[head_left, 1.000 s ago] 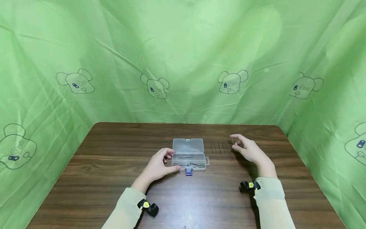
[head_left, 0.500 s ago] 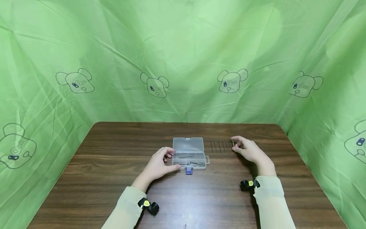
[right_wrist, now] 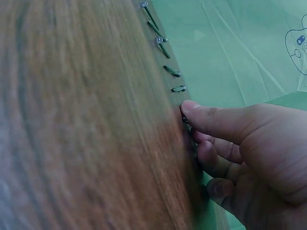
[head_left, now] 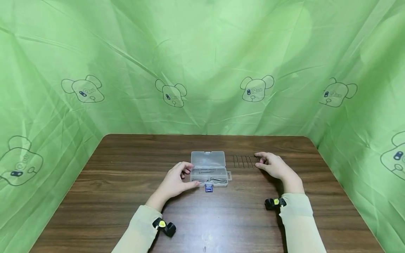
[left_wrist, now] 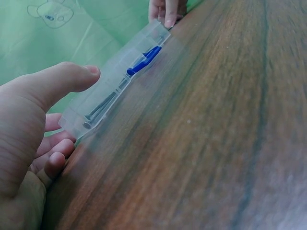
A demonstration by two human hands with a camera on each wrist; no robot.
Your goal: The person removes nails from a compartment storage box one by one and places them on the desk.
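Observation:
A clear plastic box (head_left: 209, 174) with its lid (head_left: 207, 159) folded back lies mid-table, with several nails (head_left: 211, 180) inside and a blue latch (head_left: 209, 188) at its near edge. My left hand (head_left: 191, 176) grips the box's left end, thumb (left_wrist: 62, 79) on the near rim of the box (left_wrist: 120, 84). A row of several nails (head_left: 243, 161) lies to the right of the box. My right hand (head_left: 258, 160) is down at the row's right end. There its thumb (right_wrist: 189, 109) and curled fingers pinch one nail (right_wrist: 184, 118) against the wood.
The brown wooden table (head_left: 126, 165) is walled by green cloth (head_left: 202, 70) on three sides. Small black wrist cameras (head_left: 164, 226) sit on both sleeves near the front edge. The laid-out nails (right_wrist: 165, 48) run away from my right hand.
My right hand has come down with its nail from above the table to the wood at the right end of the row. The left hand and the box have not moved.

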